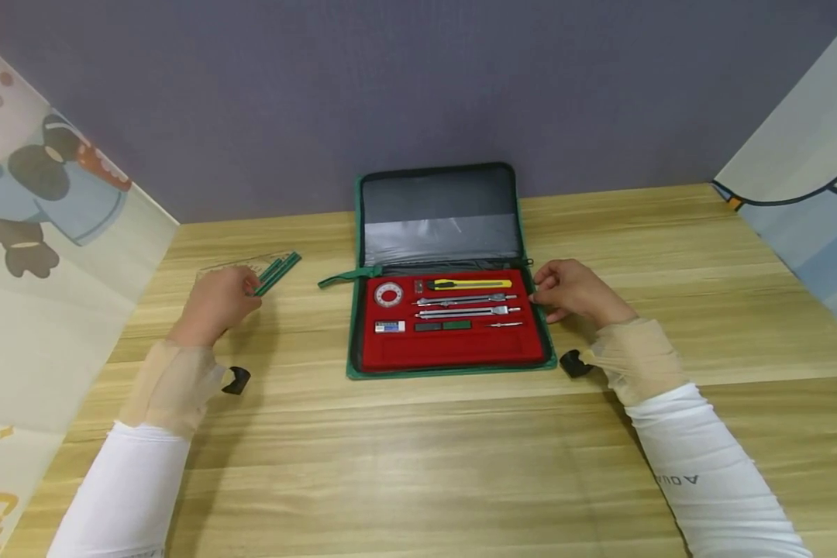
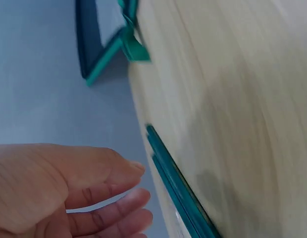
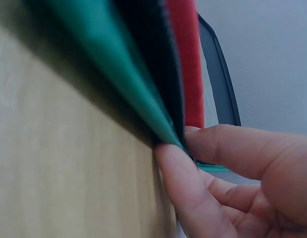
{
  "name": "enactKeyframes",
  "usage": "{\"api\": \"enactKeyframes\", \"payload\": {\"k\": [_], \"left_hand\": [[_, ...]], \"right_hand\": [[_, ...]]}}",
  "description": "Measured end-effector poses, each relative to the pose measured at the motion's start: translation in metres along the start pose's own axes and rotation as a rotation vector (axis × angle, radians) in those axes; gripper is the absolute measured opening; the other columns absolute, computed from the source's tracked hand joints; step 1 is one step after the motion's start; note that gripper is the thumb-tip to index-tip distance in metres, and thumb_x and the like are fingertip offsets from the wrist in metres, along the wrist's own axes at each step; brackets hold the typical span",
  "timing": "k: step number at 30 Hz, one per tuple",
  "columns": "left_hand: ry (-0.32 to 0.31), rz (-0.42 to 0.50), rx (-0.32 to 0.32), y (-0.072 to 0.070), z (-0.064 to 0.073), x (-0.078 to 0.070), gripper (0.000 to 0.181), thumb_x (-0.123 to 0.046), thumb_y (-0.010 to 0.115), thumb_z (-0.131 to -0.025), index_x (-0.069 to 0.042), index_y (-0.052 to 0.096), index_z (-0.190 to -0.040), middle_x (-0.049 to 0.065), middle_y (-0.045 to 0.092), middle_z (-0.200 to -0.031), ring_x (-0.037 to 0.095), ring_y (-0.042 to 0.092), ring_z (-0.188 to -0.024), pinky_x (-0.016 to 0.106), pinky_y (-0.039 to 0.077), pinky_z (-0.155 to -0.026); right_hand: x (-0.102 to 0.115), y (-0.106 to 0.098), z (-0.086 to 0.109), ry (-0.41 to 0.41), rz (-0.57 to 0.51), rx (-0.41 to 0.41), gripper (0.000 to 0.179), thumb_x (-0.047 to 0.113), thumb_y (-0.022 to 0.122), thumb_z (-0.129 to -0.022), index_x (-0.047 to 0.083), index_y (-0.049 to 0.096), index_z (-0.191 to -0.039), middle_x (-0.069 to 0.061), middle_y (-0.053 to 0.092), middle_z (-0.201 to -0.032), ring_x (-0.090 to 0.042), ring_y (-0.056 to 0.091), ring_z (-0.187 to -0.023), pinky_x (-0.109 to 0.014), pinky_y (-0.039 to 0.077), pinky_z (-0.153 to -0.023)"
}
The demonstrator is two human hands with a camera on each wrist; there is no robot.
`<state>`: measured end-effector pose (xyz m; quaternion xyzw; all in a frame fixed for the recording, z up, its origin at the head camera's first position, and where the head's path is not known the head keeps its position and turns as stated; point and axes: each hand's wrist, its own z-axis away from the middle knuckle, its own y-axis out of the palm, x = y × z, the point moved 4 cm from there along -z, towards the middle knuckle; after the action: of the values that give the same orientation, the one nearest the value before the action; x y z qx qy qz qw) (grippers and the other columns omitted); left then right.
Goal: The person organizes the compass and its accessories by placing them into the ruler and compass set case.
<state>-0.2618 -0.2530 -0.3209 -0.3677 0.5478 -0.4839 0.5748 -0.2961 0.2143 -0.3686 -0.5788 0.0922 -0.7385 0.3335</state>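
Note:
A green zip case (image 1: pixel 438 200) lies open on the table, its lid leaning back and a red tray (image 1: pixel 418 359) in its lower half. My right hand (image 1: pixel 577 293) pinches the green edge (image 3: pixel 121 69) on the case's right side between thumb and finger. At the left, two green pencils (image 1: pixel 280 273) lie beside a clear ruler (image 1: pixel 226 265), partly hidden by my left hand (image 1: pixel 212 302). In the left wrist view that hand's thumb and fingers are apart with nothing between them, close beside the pencils.
The tray bears a yellow cutter knife (image 1: pixel 474 284), metal compasses (image 1: pixel 467 313), a white ring-shaped protractor (image 1: pixel 388 294), an eraser (image 1: pixel 389 326) and small green boxes (image 1: pixel 456 325). A green strap (image 1: pixel 349 276) sticks out leftward. A grey panel (image 1: pixel 432 85) stands behind the table.

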Motion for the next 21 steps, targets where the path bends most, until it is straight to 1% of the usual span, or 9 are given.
{"api": "enactKeyframes", "payload": {"k": [4, 8, 10, 11, 13, 15, 16, 19, 21], "left_hand": [[-0.026, -0.044, 0.004, 0.002, -0.004, 0.009, 0.031, -0.007, 0.061, -0.085, 0.013, 0.059, -0.108, 0.032, 0.06, -0.106, 0.046, 0.059, -0.091, 0.055, 0.047, -0.077], [-0.027, -0.063, -0.002, 0.005, -0.006, 0.015, 0.023, -0.006, 0.061, -0.081, 0.011, 0.063, -0.098, 0.032, 0.062, -0.101, 0.04, 0.06, -0.08, 0.051, 0.049, -0.07], [-0.024, -0.064, -0.005, 0.006, -0.007, 0.016, 0.011, -0.005, 0.059, -0.079, 0.006, 0.059, -0.076, 0.027, 0.06, -0.079, 0.033, 0.054, -0.066, 0.042, 0.046, -0.058], [-0.019, -0.064, -0.007, 0.006, -0.007, 0.015, 0.013, -0.004, 0.059, -0.078, 0.002, 0.053, -0.067, 0.021, 0.055, -0.069, 0.028, 0.048, -0.061, 0.038, 0.042, -0.053], [-0.008, -0.067, -0.013, 0.007, -0.008, 0.015, 0.029, -0.003, 0.058, -0.076, -0.008, 0.037, -0.058, 0.007, 0.039, -0.057, 0.021, 0.036, -0.056, 0.031, 0.03, -0.049], [-0.001, -0.076, -0.015, 0.007, -0.008, 0.014, 0.041, -0.003, 0.057, -0.076, -0.017, 0.023, -0.059, -0.002, 0.024, -0.057, 0.017, 0.025, -0.055, 0.029, 0.021, -0.051], [0.004, -0.078, -0.019, 0.007, -0.007, 0.014, 0.042, -0.002, 0.058, -0.076, -0.017, 0.022, -0.059, -0.003, 0.022, -0.057, 0.016, 0.023, -0.055, 0.028, 0.02, -0.051], [0.005, -0.084, -0.023, 0.008, -0.008, 0.014, 0.042, -0.002, 0.057, -0.076, -0.017, 0.022, -0.06, -0.003, 0.02, -0.057, 0.015, 0.021, -0.055, 0.027, 0.018, -0.051], [0.004, -0.077, -0.029, 0.009, -0.008, 0.014, 0.034, -0.002, 0.057, -0.075, -0.013, 0.03, -0.059, -0.001, 0.028, -0.058, 0.016, 0.026, -0.055, 0.027, 0.022, -0.05]], "right_hand": [[-0.001, -0.001, 0.0, -0.002, -0.014, -0.005, 0.037, 0.0, 0.06, -0.086, -0.014, 0.041, -0.115, -0.014, 0.049, -0.091, -0.014, 0.058, -0.061, -0.032, 0.055, -0.056], [-0.001, -0.001, -0.001, 0.003, -0.01, -0.008, 0.036, 0.0, 0.06, -0.085, -0.013, 0.042, -0.114, -0.013, 0.049, -0.09, -0.014, 0.057, -0.061, -0.032, 0.055, -0.056], [-0.002, -0.002, -0.001, 0.003, -0.006, -0.011, 0.035, 0.0, 0.059, -0.085, -0.013, 0.042, -0.113, -0.013, 0.049, -0.089, -0.014, 0.057, -0.061, -0.032, 0.055, -0.056], [-0.002, -0.002, -0.001, 0.002, -0.005, -0.013, 0.035, 0.0, 0.059, -0.085, -0.013, 0.042, -0.113, -0.013, 0.049, -0.089, -0.014, 0.057, -0.06, -0.032, 0.055, -0.056], [-0.002, -0.002, -0.002, -0.001, -0.004, -0.014, 0.035, 0.0, 0.059, -0.085, -0.013, 0.042, -0.113, -0.013, 0.049, -0.089, -0.014, 0.057, -0.06, -0.032, 0.055, -0.056], [-0.002, -0.002, -0.002, -0.003, -0.007, -0.014, 0.035, 0.0, 0.06, -0.085, -0.013, 0.042, -0.113, -0.013, 0.049, -0.089, -0.014, 0.057, -0.06, -0.032, 0.055, -0.056], [-0.002, -0.002, -0.002, -0.003, -0.008, -0.013, 0.035, 0.0, 0.06, -0.085, -0.013, 0.042, -0.113, -0.013, 0.049, -0.089, -0.014, 0.058, -0.06, -0.032, 0.055, -0.056], [-0.002, -0.001, -0.002, -0.001, -0.012, -0.009, 0.036, 0.001, 0.06, -0.085, -0.012, 0.042, -0.113, -0.013, 0.049, -0.089, -0.014, 0.058, -0.06, -0.032, 0.055, -0.057], [-0.002, -0.001, -0.002, 0.002, -0.01, -0.007, 0.036, 0.002, 0.061, -0.085, -0.012, 0.042, -0.114, -0.014, 0.049, -0.09, -0.014, 0.058, -0.06, -0.032, 0.055, -0.057]]}}
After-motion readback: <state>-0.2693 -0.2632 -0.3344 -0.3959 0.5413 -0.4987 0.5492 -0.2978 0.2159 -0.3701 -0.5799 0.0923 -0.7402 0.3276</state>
